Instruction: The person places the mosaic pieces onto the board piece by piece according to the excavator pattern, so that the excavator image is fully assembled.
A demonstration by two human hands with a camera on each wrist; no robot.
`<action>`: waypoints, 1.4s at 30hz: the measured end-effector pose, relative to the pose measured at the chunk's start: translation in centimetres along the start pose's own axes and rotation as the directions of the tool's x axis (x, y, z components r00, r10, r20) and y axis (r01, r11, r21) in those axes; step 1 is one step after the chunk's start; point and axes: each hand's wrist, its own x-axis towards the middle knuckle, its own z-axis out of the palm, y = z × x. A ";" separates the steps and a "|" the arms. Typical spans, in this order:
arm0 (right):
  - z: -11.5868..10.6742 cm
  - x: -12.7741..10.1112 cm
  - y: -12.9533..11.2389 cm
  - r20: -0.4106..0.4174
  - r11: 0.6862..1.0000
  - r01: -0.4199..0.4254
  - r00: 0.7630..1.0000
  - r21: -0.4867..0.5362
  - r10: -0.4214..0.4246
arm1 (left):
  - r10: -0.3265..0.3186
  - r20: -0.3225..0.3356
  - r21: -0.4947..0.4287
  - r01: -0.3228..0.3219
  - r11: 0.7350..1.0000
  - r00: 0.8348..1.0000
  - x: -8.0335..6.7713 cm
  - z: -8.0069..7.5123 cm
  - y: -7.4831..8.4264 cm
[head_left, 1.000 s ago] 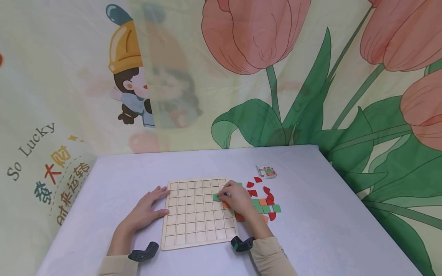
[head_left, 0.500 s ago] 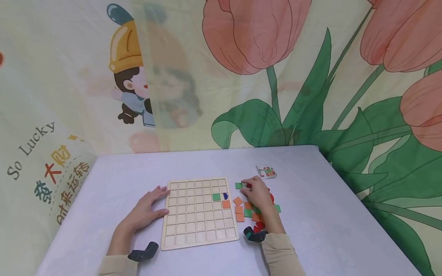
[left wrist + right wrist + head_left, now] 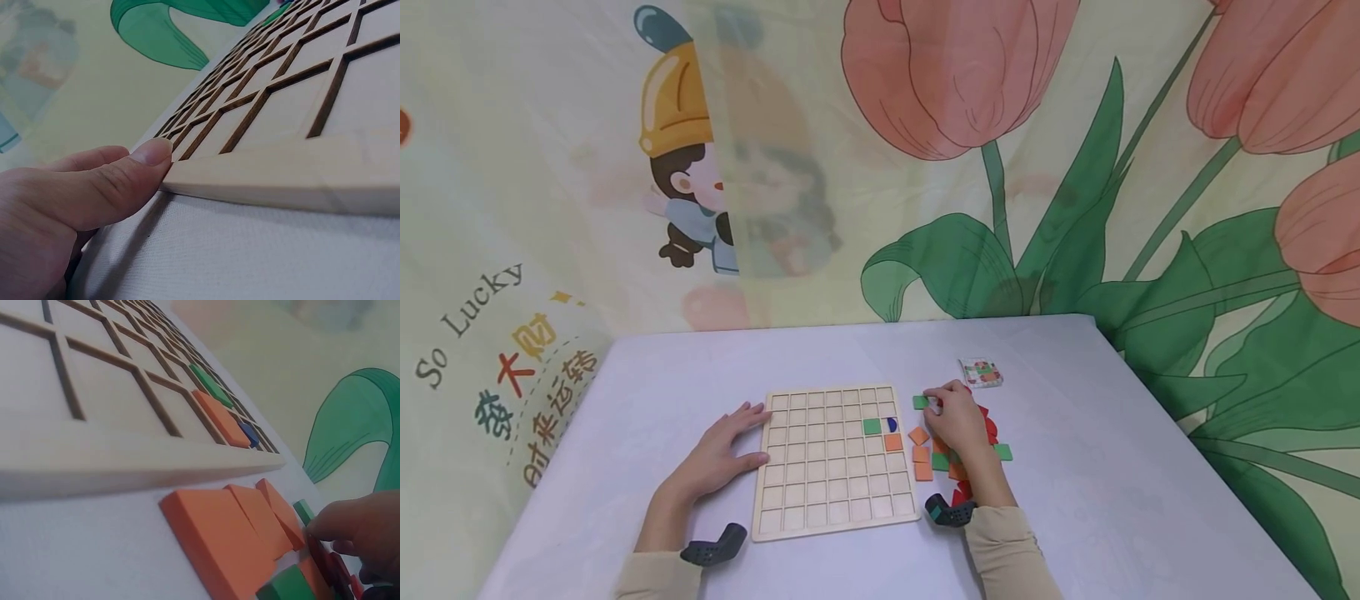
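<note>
My left hand rests at the left edge of a wooden grid board, thumb and fingertips against its frame. In the left wrist view the thumb touches the board's corner. A green tile, an orange tile and a blue half-round piece sit in cells near the right edge. To the board's right, my right hand is low over loose pieces, fingers bent. In the right wrist view its fingertips overlap a dark red piece; I cannot tell whether they pinch it.
Several orange tiles, green tiles and red pieces lie scattered right of the board, partly hidden by the right hand. A small pack with a coloured picture lies behind them. A white cloth covers the table; a printed curtain hangs behind.
My right hand has moved from the board's right edge to the loose pieces, uncovering the blue half-round piece. Red showed between its fingers half a second ago. My left hand stays put.
</note>
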 end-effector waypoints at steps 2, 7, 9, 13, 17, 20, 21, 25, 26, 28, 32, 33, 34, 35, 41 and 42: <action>-0.1 0.0 -0.1 0.002 1.000 0.004 1.000 -0.011 -0.004 | -0.007 0.005 -0.004 0.007 1.000 1.000 0.1 0.0 0.0; -0.3 -0.1 -0.4 0.006 1.000 -0.001 1.000 -0.025 0.001 | -0.015 0.009 -0.007 0.015 1.000 1.000 0.1 0.0 0.1; -0.4 -0.1 -0.5 0.007 1.000 -0.002 1.000 -0.031 0.003 | -0.021 0.009 -0.009 0.021 1.000 1.000 0.1 0.0 0.1; -0.4 -0.2 -0.6 0.017 0.999 0.000 1.000 -0.034 0.001 | -0.028 0.007 -0.009 0.028 1.000 1.000 0.1 0.0 0.1; -0.2 -0.2 -0.5 0.027 1.000 0.003 1.000 -0.026 -0.002 | -0.036 0.005 0.001 0.036 0.999 0.999 0.0 0.1 -0.1; 0.1 -0.2 -0.4 0.030 1.000 0.011 1.000 -0.022 -0.010 | -0.039 0.005 0.004 0.039 0.999 0.999 -0.1 0.2 -0.2; 0.2 -0.3 -0.3 0.031 1.000 0.012 0.999 -0.024 -0.012 | -0.039 0.004 0.004 0.039 0.999 0.999 -0.1 0.2 -0.2; 0.4 -0.3 -0.4 0.037 0.999 0.019 0.999 -0.034 -0.018 | -0.037 0.003 -0.003 0.037 0.999 0.999 -0.1 0.3 -0.2; 0.4 -0.3 -0.4 0.034 0.999 0.017 0.999 -0.035 -0.016 | -0.036 0.000 -0.006 0.036 0.999 0.999 0.0 0.2 -0.1; 0.4 -0.2 -0.6 0.028 0.999 0.009 1.000 -0.036 -0.008 | -0.034 -0.001 -0.010 0.034 0.999 0.999 0.0 0.2 -0.2; 0.4 -0.2 -0.9 0.033 1.000 -0.006 0.999 -0.014 0.006 | -0.034 0.002 -0.006 0.034 0.999 0.999 -0.1 0.0 -0.2; 0.4 -0.2 -0.9 0.034 1.000 -0.004 0.999 -0.004 0.004 | -0.035 0.001 -0.004 0.035 0.999 0.999 -0.2 -0.1 -0.3; 0.5 -0.2 -0.9 0.036 1.000 -0.002 0.999 0.007 0.002 | -0.033 0.000 -0.003 0.033 0.999 0.999 -0.2 -0.1 -0.3; 0.6 -0.1 -1.0 0.038 1.000 -0.002 0.999 0.016 0.001 | -0.031 -0.001 -0.004 0.031 0.999 1.000 -0.3 -0.2 -0.3; 0.5 0.1 -0.9 0.031 0.998 -0.028 0.999 0.060 0.026 | -0.025 0.011 -0.020 0.025 0.999 1.000 0.0 -0.2 -0.2; 0.5 0.1 -0.8 0.028 0.997 -0.032 0.999 0.065 0.030 | -0.026 0.012 -0.021 0.026 0.999 1.000 0.0 -0.1 -0.1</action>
